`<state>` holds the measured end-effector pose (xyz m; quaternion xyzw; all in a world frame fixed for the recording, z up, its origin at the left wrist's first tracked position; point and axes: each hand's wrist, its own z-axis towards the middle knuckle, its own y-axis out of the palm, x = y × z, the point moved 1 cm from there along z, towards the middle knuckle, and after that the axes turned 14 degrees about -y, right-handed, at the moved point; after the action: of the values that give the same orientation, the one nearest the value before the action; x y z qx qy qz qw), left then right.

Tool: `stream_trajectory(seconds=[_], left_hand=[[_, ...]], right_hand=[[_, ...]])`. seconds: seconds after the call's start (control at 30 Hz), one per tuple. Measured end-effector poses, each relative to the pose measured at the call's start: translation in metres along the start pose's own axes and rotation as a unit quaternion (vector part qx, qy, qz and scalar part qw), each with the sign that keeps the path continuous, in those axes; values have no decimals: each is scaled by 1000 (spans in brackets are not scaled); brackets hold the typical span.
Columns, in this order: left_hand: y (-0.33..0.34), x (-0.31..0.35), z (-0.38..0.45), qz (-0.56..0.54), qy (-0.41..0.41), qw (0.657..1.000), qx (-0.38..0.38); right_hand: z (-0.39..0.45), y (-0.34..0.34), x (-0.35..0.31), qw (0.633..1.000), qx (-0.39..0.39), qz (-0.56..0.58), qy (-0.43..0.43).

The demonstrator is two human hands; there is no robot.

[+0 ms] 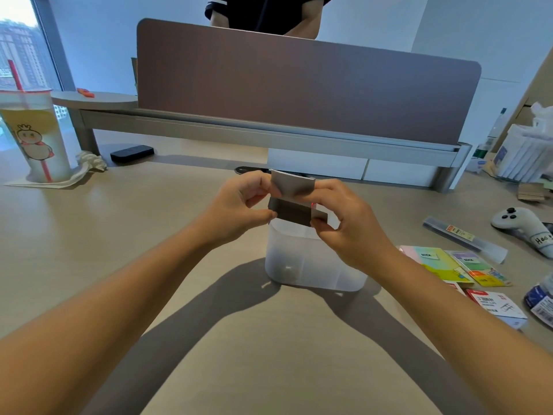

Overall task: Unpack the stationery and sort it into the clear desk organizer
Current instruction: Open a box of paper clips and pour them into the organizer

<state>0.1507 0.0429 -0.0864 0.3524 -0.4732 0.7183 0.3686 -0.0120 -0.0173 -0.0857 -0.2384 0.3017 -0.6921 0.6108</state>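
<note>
Both the left hand (239, 202) and right hand (344, 223) are pinching a small grey cardboard box (291, 202), flaps open, just above the clear plastic desk organizer (311, 265).

We are in an office, at a shared desk (89, 235) of pale wood. At twelve o'clock a brown divider (299, 94) splits it from the facing seat, where another person (263, 13) stands. At ten o'clock a window (21, 49) looks out on high-rise blocks, with a takeaway cup (33, 136) beside it. At three o'clock lie sticky-note packs (449, 265) and a controller (520, 226).
</note>
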Motion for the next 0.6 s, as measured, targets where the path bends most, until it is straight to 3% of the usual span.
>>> stream_trajectory(seconds=[0.3, 0.47, 0.6], left_hand=[[3, 10, 2, 42, -48, 998, -21], [7, 11, 2, 120, -40, 992, 12], [2, 9, -10, 135, -63, 986, 71]], right_hand=[[6, -5, 5, 966, 27, 200, 163], [8, -1, 9, 956, 11, 226, 186], [7, 1, 7, 972, -2, 178, 156]])
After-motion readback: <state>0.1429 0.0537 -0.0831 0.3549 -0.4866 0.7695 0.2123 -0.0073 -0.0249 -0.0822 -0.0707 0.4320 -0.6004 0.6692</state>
